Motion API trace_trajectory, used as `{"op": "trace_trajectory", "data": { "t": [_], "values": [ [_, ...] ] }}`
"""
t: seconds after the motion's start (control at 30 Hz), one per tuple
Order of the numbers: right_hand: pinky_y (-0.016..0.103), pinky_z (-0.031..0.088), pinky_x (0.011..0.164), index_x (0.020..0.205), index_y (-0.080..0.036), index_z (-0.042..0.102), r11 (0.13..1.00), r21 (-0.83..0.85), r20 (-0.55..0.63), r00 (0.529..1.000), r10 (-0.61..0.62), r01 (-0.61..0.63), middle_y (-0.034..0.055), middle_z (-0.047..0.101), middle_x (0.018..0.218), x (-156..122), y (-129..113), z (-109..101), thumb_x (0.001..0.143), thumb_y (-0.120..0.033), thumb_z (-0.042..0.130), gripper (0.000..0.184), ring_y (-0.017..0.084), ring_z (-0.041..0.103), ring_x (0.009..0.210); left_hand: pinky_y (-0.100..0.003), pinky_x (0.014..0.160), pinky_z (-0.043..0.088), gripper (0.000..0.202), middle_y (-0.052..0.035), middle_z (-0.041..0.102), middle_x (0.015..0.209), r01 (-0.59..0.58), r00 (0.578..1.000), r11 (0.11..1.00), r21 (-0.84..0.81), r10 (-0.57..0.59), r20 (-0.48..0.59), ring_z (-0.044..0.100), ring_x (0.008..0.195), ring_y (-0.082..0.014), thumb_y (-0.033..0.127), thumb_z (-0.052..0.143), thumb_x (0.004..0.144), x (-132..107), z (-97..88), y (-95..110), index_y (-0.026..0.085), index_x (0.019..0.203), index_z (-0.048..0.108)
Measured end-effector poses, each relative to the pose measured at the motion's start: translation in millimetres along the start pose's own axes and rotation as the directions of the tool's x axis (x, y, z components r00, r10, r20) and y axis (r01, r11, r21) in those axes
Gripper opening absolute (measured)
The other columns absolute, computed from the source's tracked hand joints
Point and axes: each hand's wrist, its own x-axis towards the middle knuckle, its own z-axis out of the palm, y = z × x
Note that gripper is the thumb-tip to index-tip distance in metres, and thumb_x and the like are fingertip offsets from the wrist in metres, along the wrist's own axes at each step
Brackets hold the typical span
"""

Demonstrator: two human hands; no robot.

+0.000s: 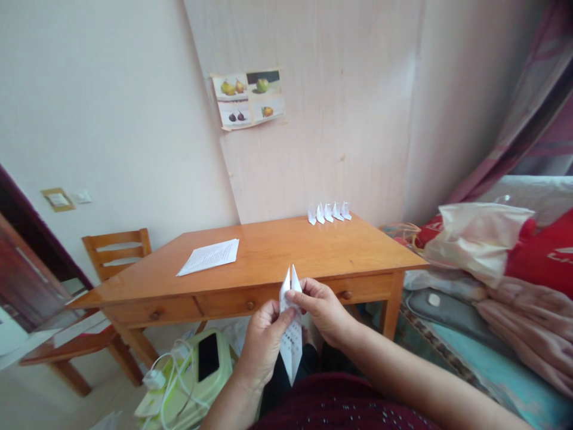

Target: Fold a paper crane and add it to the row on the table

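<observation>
Pinching the folded paper (292, 343), the left hand (264, 337) and right hand (324, 306) hold it before the near side of the table (277, 245). Expect light, crisp stock, easily creased; grasp the side edges, clear of the pointed ends. Count: one folded paper held, five folded pieces (328, 213) far right, one sheet stack (210, 257) left.

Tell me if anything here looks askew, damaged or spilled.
The fruit picture on the wall looks slightly askew: its edges tilt and the lower one runs unevenly. Otherwise nothing stands out: I see no spill, and the folded paper shows no obvious tear.
</observation>
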Motion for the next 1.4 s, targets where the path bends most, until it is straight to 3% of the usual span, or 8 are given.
{"op": "trace_trajectory", "data": {
  "t": [0.27, 0.5, 0.77, 0.83, 0.9, 1.03, 1.2, 1.4],
  "values": [
    [0.026, 0.034, 0.058, 0.065, -0.017, 0.06, 0.997, 0.071, -0.067, 0.998, -0.005, 0.009, -0.0037, 0.054, 0.061, 0.5, -5.6, 2.2, 0.071, -0.039, 0.082, 0.031, 0.01, 0.043, 0.057, -0.023, 0.059, 0.047, 0.029, 0.0003, 0.066, 0.069, -0.005, 1.0, 1.0, 0.007, 0.005, 0.013, 0.059, 0.06, -0.0121, 0.036, 0.082, 0.076, -0.3, 3.1, 0.2, 0.017, 0.077, 0.061],
    [0.025, 0.036, 0.058, 0.07, -0.018, 0.063, 0.989, 0.143, -0.124, 0.992, -0.022, 0.04, -0.003, 0.057, 0.062, 7.3, -11.3, -0.3, 0.072, -0.031, 0.079, 0.021, 0.01, 0.047, 0.057, -0.021, 0.057, 0.042, 0.031, 0.003, 0.06, 0.065, -0.028, 0.999, 0.997, 0.078, 0.026, 0.033, 0.053, 0.058, -0.0098, 0.035, 0.08, 0.079, -1.3, 2.4, -2.1, 0.017, 0.073, 0.056],
    [0.024, 0.034, 0.059, 0.08, -0.018, 0.064, 0.975, 0.136, -0.241, 0.96, -0.14, 0.176, -0.0006, 0.059, 0.074, 22.9, -31.9, -16.9, 0.077, -0.033, 0.075, 0.019, 0.011, 0.047, 0.064, -0.022, 0.058, 0.041, 0.031, 0.0014, 0.06, 0.066, 0.006, 0.999, 0.994, 0.105, -0.011, 0.046, 0.051, 0.061, -0.0109, 0.037, 0.079, 0.078, -2.0, -4.2, -15.4, 0.017, 0.074, 0.057],
    [0.024, 0.034, 0.06, 0.086, -0.018, 0.066, 0.983, 0.112, -0.196, 0.973, -0.122, 0.146, 0.0011, 0.062, 0.081, 20.2, -30.0, -19.6, 0.079, -0.039, 0.076, 0.024, 0.013, 0.051, 0.069, -0.022, 0.059, 0.041, 0.029, 0.0005, 0.062, 0.069, 0.016, 0.999, 0.997, 0.071, -0.019, 0.038, 0.052, 0.061, -0.0109, 0.037, 0.08, 0.078, -0.8, -4.8, -14.5, 0.016, 0.077, 0.06],
    [0.025, 0.034, 0.06, 0.087, -0.017, 0.067, 0.996, 0.072, -0.052, 0.997, -0.058, 0.062, 0.0013, 0.062, 0.08, 13.6, -24.5, -19.2, 0.08, -0.042, 0.076, 0.027, 0.012, 0.051, 0.068, -0.023, 0.061, 0.043, 0.027, 0.0001, 0.063, 0.07, 0.021, 0.999, 0.999, 0.036, -0.023, 0.049, 0.053, 0.062, -0.011, 0.036, 0.08, 0.079, 0.0, -4.2, -11.4, 0.015, 0.08, 0.062],
    [0.025, 0.033, 0.059, 0.08, -0.016, 0.069, 0.999, 0.007, 0.166, 0.986, 0.034, -0.036, -0.0018, 0.057, 0.069, -1.1, -11.7, -12.2, 0.079, -0.039, 0.079, 0.025, 0.01, 0.044, 0.06, -0.025, 0.067, 0.047, 0.025, -0.0019, 0.064, 0.074, 0.005, 0.996, 1.0, 0.014, -0.006, 0.093, 0.058, 0.068, -0.0131, 0.036, 0.078, 0.08, -0.9, -1.7, -4.8, 0.014, 0.083, 0.066],
    [0.026, 0.036, 0.061, 0.074, -0.015, 0.068, 0.996, 0.031, 0.142, 0.987, 0.078, -0.083, -0.0025, 0.058, 0.065, -4.8, -5.2, -6.1, 0.072, -0.04, 0.084, 0.03, 0.01, 0.045, 0.058, -0.026, 0.07, 0.047, 0.026, -0.0028, 0.064, 0.077, -0.012, 0.996, 0.998, 0.065, 0.006, 0.091, 0.057, 0.072, -0.0139, 0.037, 0.077, 0.081, -1.7, -1.8, -6.5, 0.014, 0.086, 0.068],
    [0.025, 0.035, 0.059, 0.069, -0.015, 0.066, 0.999, 0.008, 0.073, 0.996, 0.044, -0.045, -0.0031, 0.057, 0.063, -2.9, -3.7, -5.7, 0.07, -0.041, 0.085, 0.032, 0.009, 0.045, 0.056, -0.026, 0.072, 0.046, 0.027, -0.0026, 0.064, 0.08, -0.018, 0.995, 0.993, 0.118, 0.006, 0.096, 0.056, 0.075, -0.0144, 0.039, 0.075, 0.083, 1.0, -1.7, -10.6, 0.014, 0.089, 0.067]
  ]
}}
